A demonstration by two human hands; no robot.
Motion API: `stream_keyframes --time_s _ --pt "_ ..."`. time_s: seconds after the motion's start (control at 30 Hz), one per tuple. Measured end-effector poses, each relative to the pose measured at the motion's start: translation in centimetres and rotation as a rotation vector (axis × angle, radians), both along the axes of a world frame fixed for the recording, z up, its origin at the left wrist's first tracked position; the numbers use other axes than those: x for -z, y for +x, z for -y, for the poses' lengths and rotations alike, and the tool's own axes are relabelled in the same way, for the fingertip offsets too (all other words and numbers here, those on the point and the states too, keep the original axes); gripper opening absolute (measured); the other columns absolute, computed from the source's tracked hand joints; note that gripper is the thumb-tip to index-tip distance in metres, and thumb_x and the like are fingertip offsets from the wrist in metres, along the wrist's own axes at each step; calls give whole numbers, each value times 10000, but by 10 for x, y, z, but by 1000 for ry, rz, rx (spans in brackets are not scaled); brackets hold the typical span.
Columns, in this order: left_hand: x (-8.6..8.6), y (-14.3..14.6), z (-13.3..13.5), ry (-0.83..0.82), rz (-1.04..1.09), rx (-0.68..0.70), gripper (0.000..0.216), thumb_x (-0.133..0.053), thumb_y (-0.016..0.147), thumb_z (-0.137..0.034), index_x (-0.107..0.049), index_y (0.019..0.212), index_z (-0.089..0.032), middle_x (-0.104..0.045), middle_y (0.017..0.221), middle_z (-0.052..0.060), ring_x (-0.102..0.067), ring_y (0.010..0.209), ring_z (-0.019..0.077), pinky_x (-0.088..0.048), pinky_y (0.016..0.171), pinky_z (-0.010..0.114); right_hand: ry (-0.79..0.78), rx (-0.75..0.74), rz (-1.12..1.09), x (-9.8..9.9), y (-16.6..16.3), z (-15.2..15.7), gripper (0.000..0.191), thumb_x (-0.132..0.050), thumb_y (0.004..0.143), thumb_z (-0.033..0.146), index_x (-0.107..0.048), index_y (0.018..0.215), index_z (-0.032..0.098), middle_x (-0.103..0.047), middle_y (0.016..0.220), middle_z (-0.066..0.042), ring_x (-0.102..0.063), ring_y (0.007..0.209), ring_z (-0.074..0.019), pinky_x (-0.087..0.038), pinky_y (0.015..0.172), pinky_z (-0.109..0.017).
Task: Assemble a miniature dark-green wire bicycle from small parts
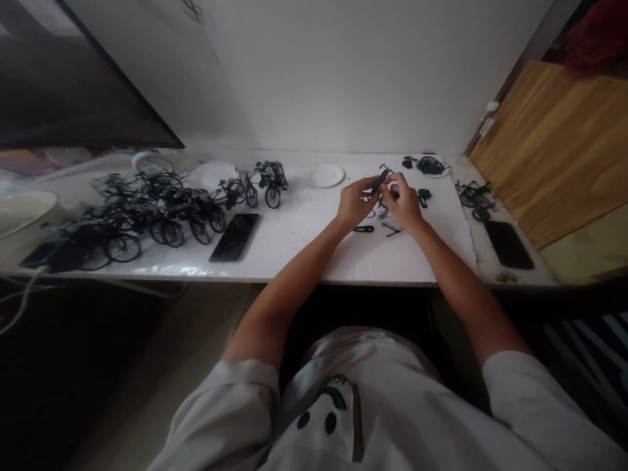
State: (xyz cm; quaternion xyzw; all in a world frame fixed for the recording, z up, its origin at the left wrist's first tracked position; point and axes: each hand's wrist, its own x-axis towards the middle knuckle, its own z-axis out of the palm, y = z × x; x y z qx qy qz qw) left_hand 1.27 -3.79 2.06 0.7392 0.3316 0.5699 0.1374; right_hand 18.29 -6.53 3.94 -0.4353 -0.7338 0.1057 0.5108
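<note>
Between my hands, just above the white table, is a small dark model bicycle part (379, 180); its exact shape is partly hidden by fingers. My left hand (356, 198) grips it from the left with the fingers pinched. My right hand (403, 201) closes on the same part from the right, thumb and fingertips together. Under and around the hands lie small loose pieces: a black flat piece (364, 229), a thin forked dark piece (391, 229) and a black chunk (424, 193).
Several finished-looking model bicycles (167, 203) crowd the left side. A phone (235, 237) lies near the front edge, another dark phone-like slab (508, 244) at right. A white plate (326, 175) sits behind. More parts (432, 165) rest at the back right, by a wooden panel (564, 144).
</note>
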Motion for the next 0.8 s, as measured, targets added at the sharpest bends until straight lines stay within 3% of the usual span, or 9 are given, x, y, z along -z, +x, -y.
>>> stream_keyframes --time_s 0.33,0.8 --pt "0 1 -2 -2 21 -6 354 -715 942 -146 -775 1288 -190 -843 1189 76 -830 1035 199 -742 861 306 120 63 -3 -3 -2 2 200 -652 1020 454 -653 1076 263 -419 586 81 -402 530 -153 -363 639 -335" --pt "6 -1 -6 35 -28 -72 366 -710 972 -264 -767 1325 -187 -845 1165 98 -827 938 185 -713 762 294 135 114 17 2 2 -7 316 -618 1046 531 -713 1023 231 -440 609 62 -392 547 -133 -331 622 -306"
